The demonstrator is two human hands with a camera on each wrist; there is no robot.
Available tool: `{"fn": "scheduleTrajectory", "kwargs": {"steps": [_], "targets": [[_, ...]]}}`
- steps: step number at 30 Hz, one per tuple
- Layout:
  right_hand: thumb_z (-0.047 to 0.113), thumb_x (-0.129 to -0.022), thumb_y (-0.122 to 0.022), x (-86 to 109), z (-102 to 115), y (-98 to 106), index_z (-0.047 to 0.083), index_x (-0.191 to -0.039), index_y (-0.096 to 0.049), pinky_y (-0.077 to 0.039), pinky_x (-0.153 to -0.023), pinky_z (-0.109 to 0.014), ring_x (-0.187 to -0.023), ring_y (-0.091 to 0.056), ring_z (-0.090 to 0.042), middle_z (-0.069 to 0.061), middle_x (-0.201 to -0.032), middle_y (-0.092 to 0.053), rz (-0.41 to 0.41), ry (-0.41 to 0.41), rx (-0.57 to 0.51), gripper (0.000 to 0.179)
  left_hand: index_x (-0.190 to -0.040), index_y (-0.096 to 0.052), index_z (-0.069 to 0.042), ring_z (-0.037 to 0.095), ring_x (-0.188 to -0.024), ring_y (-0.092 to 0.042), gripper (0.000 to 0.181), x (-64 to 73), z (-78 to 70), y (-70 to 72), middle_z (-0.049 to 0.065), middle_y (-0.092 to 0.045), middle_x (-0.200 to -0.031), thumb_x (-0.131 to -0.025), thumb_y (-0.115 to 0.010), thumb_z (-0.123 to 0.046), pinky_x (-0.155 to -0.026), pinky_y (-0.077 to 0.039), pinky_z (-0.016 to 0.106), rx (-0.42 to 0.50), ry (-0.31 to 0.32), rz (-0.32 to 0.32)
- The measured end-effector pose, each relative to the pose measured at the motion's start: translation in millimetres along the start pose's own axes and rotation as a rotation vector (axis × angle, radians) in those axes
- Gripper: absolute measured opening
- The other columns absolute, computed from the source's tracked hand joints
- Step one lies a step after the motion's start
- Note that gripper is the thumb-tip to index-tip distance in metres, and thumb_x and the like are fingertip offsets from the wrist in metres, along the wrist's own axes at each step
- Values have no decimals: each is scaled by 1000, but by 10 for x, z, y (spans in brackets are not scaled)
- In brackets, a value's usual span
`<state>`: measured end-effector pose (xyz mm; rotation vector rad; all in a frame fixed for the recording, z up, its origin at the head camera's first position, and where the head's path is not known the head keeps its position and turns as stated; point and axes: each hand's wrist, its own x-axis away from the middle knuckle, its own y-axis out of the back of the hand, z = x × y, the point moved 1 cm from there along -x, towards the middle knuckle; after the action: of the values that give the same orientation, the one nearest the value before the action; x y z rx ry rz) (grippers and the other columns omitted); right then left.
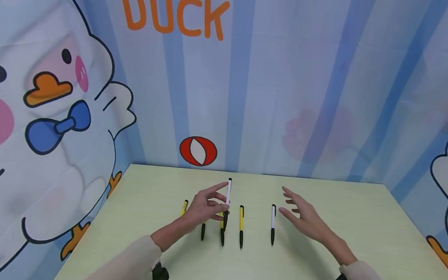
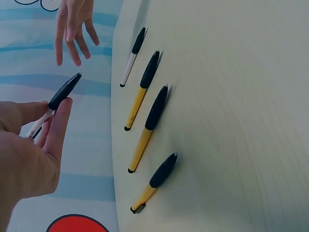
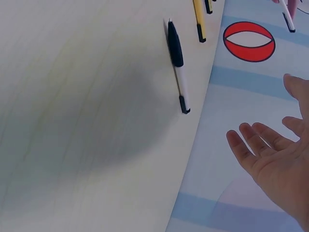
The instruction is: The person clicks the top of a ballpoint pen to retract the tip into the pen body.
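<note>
My left hand (image 1: 203, 208) holds a white pen with a black grip (image 1: 229, 192) between thumb and fingers, raised over the table; in the left wrist view the held pen's black tip (image 2: 65, 91) points up and right. Below and beside that hand lie yellow pens with black grips (image 1: 242, 219), partly hidden by it in the head view. Another white pen (image 1: 273, 217) lies to their right. Just right of this pen, my right hand (image 1: 306, 217) hovers with fingers spread, holding nothing; its palm (image 3: 285, 169) shows in the right wrist view.
The pale wooden table (image 1: 358, 227) carries the pens in a rough row. Its far edge meets a blue striped cloth backdrop (image 1: 266, 95) with a duck print (image 1: 90, 161) on the left. Both wrists wear small dark devices (image 1: 160, 275).
</note>
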<state>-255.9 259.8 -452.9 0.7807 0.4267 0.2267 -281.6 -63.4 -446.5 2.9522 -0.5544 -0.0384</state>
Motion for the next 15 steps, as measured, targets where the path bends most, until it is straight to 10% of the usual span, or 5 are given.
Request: {"fn": "scheduleTrajectory", "kwargs": {"steps": [15], "targets": [[28, -94, -75, -247, 264, -381, 16, -166, -13, -51, -105, -63, -135, -53, -47, -26, -157, -42, 75, 57, -144, 95, -156, -44, -21, 23, -97, -76, 67, -83, 37, -280, 22, -65, -119, -96, -67, -3, -76, -66, 43, 23, -4, 34]]}}
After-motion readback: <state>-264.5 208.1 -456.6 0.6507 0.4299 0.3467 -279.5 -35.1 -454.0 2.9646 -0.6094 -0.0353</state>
